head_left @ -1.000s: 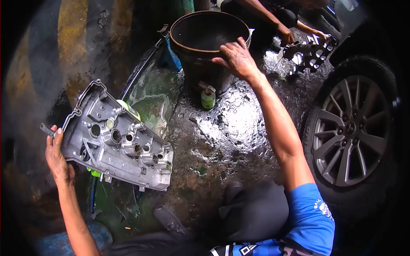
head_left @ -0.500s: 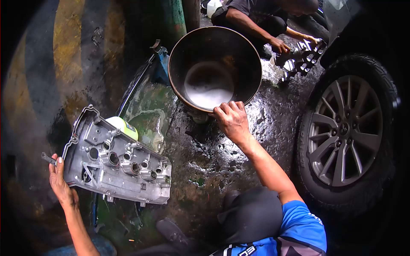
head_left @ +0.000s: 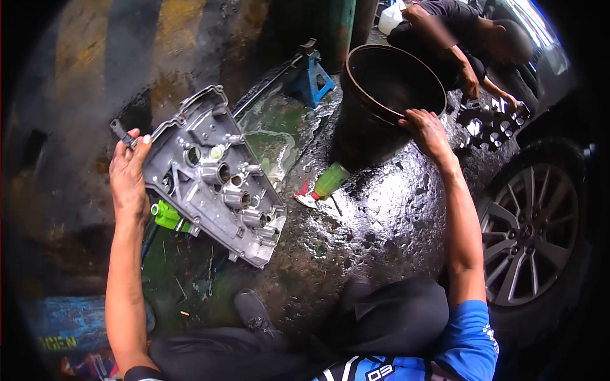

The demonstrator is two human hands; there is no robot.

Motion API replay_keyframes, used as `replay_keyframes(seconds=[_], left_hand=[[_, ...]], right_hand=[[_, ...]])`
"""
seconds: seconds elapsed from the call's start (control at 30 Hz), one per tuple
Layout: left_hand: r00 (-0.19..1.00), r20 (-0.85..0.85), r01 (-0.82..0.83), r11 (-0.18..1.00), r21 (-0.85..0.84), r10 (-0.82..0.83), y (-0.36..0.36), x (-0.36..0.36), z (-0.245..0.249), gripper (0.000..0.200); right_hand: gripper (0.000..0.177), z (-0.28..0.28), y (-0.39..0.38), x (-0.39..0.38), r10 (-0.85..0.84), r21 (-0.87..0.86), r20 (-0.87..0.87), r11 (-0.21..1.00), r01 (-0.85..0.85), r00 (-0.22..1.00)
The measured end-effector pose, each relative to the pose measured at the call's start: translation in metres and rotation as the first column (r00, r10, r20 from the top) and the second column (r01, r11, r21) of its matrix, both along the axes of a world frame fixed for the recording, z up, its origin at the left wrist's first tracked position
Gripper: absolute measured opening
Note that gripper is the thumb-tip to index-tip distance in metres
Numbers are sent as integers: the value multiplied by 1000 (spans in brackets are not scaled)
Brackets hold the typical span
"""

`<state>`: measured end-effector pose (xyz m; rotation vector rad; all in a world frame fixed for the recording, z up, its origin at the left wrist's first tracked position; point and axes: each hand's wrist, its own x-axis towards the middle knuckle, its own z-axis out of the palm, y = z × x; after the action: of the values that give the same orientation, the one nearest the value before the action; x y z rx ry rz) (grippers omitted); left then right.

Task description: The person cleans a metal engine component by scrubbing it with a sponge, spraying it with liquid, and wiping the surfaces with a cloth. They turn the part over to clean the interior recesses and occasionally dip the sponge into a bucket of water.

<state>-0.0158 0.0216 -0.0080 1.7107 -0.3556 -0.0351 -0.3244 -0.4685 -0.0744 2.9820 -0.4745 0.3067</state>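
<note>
My left hand (head_left: pixel 130 174) is closed on one end of a grey metal valve cover (head_left: pixel 198 206), which hangs tilted in the air with its hollow underside towards me. A small dark fitting (head_left: pixel 122 132) sticks out by the fingertips at that end. My right hand (head_left: pixel 430 134) grips the near rim of a dark round drum (head_left: pixel 365 127), fingers hooked over its edge. The drum leans and its bottom is hidden from view. Just below it a green spray bottle (head_left: pixel 332 180) with a red and white head lies on the wet floor.
A bright green container (head_left: pixel 166 217) shows behind the cover. A blue jack stand (head_left: pixel 312 79) stands left of the drum. At the right is a car wheel (head_left: pixel 527 235). At upper right another person (head_left: pixel 470 38) handles dark metal parts (head_left: pixel 492 127).
The drum now sits further right in view and tips so its whitish liquid no longer shows. The valve cover has turned more steeply and shifted right. The spray bottle has come into view.
</note>
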Motion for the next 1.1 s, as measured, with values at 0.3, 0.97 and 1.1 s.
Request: replay_keyframes(seconds=[0.3, 0.97, 1.1], left_hand=[[999, -16, 49, 998, 38, -49, 10, 9, -5, 45], [997, -75, 37, 999, 15, -35, 10, 6, -1, 45], [787, 496, 44, 834, 549, -368, 41, 15, -14, 34]], right_hand=[[33, 7, 58, -22, -70, 244, 121, 969, 39, 990], [30, -57, -129, 71, -69, 383, -807, 695, 609, 586], [68, -80, -109, 101, 120, 393, -664, 896, 207, 738]])
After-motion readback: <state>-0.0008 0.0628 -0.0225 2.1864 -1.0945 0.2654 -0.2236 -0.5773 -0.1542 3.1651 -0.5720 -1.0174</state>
